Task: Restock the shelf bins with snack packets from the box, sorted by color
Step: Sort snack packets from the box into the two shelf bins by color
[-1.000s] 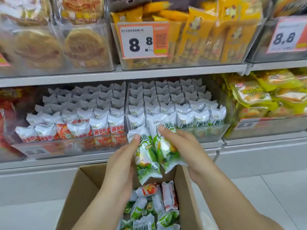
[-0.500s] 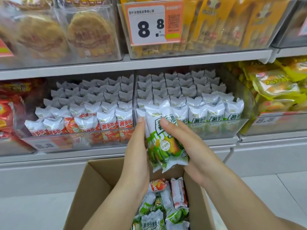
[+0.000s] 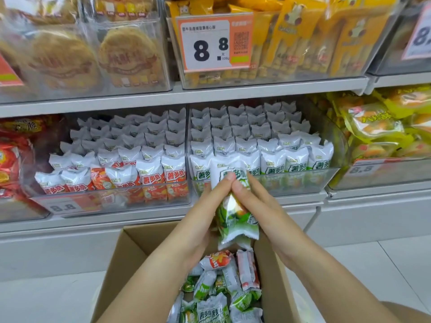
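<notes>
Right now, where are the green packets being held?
Center of head view: green packets pressed between both hands, above the box, before the green bin.

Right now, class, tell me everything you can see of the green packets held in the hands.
The green packets are glossy film pouches, white at the top and green below with a food picture, their crimped bottom edges hanging down. They are stacked upright and pressed flat between the left hand and right hand, whose fingertips meet at the top. They hang above the cardboard box, before the green bin.
</notes>
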Available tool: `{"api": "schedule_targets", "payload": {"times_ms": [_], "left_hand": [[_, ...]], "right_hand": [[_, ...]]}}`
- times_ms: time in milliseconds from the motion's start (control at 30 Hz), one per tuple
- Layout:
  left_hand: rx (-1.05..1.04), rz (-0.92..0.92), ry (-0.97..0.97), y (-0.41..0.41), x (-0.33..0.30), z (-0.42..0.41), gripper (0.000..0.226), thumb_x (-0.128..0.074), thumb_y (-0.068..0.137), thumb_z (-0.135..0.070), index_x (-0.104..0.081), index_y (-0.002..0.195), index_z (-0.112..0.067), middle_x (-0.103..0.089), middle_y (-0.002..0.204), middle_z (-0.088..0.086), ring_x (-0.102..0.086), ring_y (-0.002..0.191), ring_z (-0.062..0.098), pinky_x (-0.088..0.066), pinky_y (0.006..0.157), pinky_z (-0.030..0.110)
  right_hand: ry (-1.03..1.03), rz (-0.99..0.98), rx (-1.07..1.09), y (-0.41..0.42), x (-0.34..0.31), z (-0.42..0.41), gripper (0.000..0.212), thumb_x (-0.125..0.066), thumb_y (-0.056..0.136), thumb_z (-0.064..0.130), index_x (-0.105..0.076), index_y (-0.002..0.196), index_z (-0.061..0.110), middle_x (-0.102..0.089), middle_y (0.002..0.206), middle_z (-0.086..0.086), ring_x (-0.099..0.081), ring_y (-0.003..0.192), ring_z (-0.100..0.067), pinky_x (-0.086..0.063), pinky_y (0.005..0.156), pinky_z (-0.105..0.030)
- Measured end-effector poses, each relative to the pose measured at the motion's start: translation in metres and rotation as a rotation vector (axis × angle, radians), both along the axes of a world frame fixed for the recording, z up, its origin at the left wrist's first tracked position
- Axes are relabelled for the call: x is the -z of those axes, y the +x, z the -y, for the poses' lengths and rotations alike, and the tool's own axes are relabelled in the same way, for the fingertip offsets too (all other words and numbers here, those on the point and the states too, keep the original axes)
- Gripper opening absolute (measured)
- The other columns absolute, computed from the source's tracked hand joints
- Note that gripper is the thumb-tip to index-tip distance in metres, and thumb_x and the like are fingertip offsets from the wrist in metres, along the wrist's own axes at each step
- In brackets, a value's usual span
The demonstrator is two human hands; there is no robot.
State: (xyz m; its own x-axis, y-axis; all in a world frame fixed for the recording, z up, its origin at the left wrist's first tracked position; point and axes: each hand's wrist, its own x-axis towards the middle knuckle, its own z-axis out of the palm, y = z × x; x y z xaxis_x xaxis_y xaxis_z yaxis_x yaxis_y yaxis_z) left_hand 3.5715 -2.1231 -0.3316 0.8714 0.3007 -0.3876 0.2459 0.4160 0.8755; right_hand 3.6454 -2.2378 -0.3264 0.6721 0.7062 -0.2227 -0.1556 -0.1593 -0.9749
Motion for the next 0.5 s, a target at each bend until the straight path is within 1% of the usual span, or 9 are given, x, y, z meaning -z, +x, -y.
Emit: {"api": "schedule_targets", "payload": {"times_ms": [67,100,167,200,233,333,367,433,500], "left_hand": [[0.035,0.021,-0.141,-0.003,-0.001,0.006,0.077,-0.074,0.066,-0.059,-0.052,0.134,-0.031,-0.063,0.129,0.001,-0.062,0.116,0.018,-0.051,0.095,0.041],[0.041,0.025,-0.179,-0.004,-0.001,0.009,0.070,-0.070,0.069,-0.052,-0.055,0.132,-0.025,-0.066,0.124,0.005,-0.064,0.112,0.021,-0.055,0.089,0.040],[0.019,0.018,-0.249,-0.008,0.000,0.011,0.057,-0.069,0.073,-0.044,-0.064,0.121,-0.015,-0.069,0.115,0.011,-0.067,0.103,0.026,-0.057,0.082,0.038],[-0.008,0.014,-0.289,-0.010,0.001,0.010,0.050,-0.069,0.075,-0.043,-0.068,0.113,-0.011,-0.070,0.109,0.013,-0.068,0.094,0.027,-0.057,0.078,0.037],[-0.050,0.011,-0.325,-0.012,0.002,0.006,0.047,-0.068,0.075,-0.043,-0.071,0.105,-0.009,-0.070,0.102,0.014,-0.067,0.087,0.028,-0.054,0.078,0.036],[-0.170,0.044,-0.391,-0.021,0.006,-0.009,0.046,-0.062,0.071,-0.049,-0.077,0.092,-0.011,-0.068,0.096,0.013,-0.063,0.086,0.028,-0.038,0.095,0.043],[-0.197,0.066,-0.408,-0.025,0.006,-0.014,0.044,-0.062,0.071,-0.049,-0.078,0.089,-0.012,-0.069,0.096,0.012,-0.064,0.086,0.027,-0.039,0.097,0.045],[-0.236,0.097,-0.412,-0.035,0.006,-0.022,0.040,-0.064,0.070,-0.048,-0.079,0.086,-0.014,-0.071,0.094,0.009,-0.068,0.082,0.025,-0.044,0.091,0.044],[-0.240,0.111,-0.400,-0.044,0.005,-0.028,0.047,-0.081,0.054,-0.048,-0.079,0.088,-0.016,-0.072,0.097,0.009,-0.070,0.083,0.024,-0.050,0.085,0.041]], "right_hand": [[-0.118,0.111,-0.079,-0.003,0.004,0.000,0.080,-0.040,0.062,0.093,-0.018,0.134,0.069,-0.029,0.140,0.034,-0.030,0.129,0.005,-0.024,0.112,-0.031],[-0.180,0.175,-0.148,0.001,0.010,-0.001,0.078,-0.032,0.064,0.096,-0.021,0.136,0.067,-0.031,0.140,0.035,-0.031,0.131,0.004,-0.023,0.114,-0.032],[-0.279,0.245,-0.102,0.019,0.017,-0.007,0.063,-0.034,0.084,0.079,-0.052,0.130,0.040,-0.046,0.128,0.026,-0.040,0.129,0.000,-0.033,0.106,-0.028],[-0.340,0.321,-0.029,0.030,0.018,-0.009,0.050,-0.040,0.092,0.064,-0.063,0.117,0.027,-0.055,0.119,0.017,-0.049,0.125,-0.006,-0.039,0.100,-0.029],[-0.394,0.465,0.051,0.040,0.016,-0.007,0.042,-0.044,0.096,0.052,-0.066,0.113,0.021,-0.061,0.116,0.009,-0.054,0.119,-0.012,-0.042,0.096,-0.032],[-0.645,1.092,0.115,0.061,0.010,0.005,0.040,-0.053,0.096,0.037,-0.056,0.132,0.021,-0.062,0.126,-0.001,-0.050,0.120,-0.022,-0.037,0.096,-0.031],[-0.720,1.203,0.069,0.064,0.011,0.008,0.042,-0.054,0.095,0.036,-0.054,0.133,0.021,-0.060,0.128,-0.002,-0.048,0.122,-0.023,-0.034,0.099,-0.032],[-0.800,1.297,-0.028,0.072,0.025,-0.005,0.041,-0.055,0.094,0.038,-0.053,0.131,0.022,-0.060,0.126,-0.002,-0.048,0.121,-0.023,-0.029,0.099,-0.034],[-0.828,1.335,-0.034,0.077,0.032,-0.015,0.037,-0.054,0.094,0.042,-0.056,0.124,0.022,-0.063,0.117,-0.001,-0.053,0.113,-0.023,-0.023,0.094,-0.034]]}}
